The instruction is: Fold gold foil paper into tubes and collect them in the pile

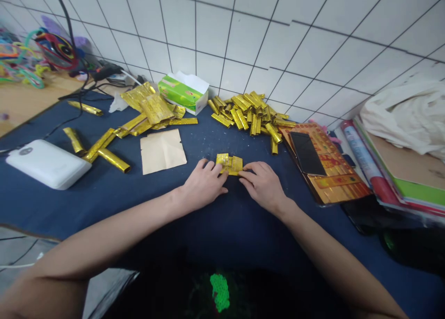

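Left hand (205,182): fingers over the left end of one gold piece (232,163); pinching or pressing, I cannot tell. Right hand (263,182): fingertips at its right end, grip likewise unclear. Gold piece: between both hands, longer side seemingly hand to hand, left covering more.

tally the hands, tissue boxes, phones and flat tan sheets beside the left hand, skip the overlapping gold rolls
Hands: 2 (left hand, right hand)
Tissue box: 1
Black phone: 1
Tan sheet: 1
Total: 5
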Available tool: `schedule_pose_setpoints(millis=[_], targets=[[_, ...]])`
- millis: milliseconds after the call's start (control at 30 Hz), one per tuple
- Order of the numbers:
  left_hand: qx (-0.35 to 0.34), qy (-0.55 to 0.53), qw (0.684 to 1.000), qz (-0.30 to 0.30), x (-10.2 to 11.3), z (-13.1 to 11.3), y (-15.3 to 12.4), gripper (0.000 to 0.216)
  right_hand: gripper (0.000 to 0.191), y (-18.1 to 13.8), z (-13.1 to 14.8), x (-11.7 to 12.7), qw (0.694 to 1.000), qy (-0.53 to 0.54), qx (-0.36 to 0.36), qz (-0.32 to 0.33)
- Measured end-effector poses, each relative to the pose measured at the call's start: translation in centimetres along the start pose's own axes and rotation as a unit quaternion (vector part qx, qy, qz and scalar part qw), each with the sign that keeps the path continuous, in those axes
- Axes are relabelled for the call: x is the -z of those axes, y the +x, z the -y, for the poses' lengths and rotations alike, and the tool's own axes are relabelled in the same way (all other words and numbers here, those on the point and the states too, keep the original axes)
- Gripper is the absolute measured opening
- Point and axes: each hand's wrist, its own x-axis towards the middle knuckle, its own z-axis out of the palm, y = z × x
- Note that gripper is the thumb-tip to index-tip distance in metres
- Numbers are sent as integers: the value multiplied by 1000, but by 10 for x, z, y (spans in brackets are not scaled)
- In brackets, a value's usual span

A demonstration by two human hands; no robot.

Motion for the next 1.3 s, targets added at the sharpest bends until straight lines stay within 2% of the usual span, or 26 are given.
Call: schedule_pose_setpoints(millis=[133, 433, 600, 767, 967, 1100, 1300], targets=[[-3, -24, 1000, -7, -1, 4, 3, 32, 18, 3, 0, -7, 999, 34, 33, 20], [-38, -115, 993, -15, -16, 8, 10, 23, 21, 5, -1, -11, 998, 29, 44, 22], [-46, -109, 993, -28, -19, 8, 12, 22, 25, 7, -2, -14, 997, 39, 62, 13], [-57, -87, 995, -10, -12, 7, 14, 33, 33, 8, -3, -15, 997, 34, 66, 26], [-78, -32, 996, 17, -6, 2, 19, 25, 31, 13, -1, -18, 996, 15, 87, 14], [-61, -56, 997, -8, -9, 1, 20, 21, 26, 15, 0, -23, 998, 22, 61, -21], [-34, -115, 992, -40, -19, 8, 20, 20, 26, 15, -2, -24, 995, 85, 5, -61]])
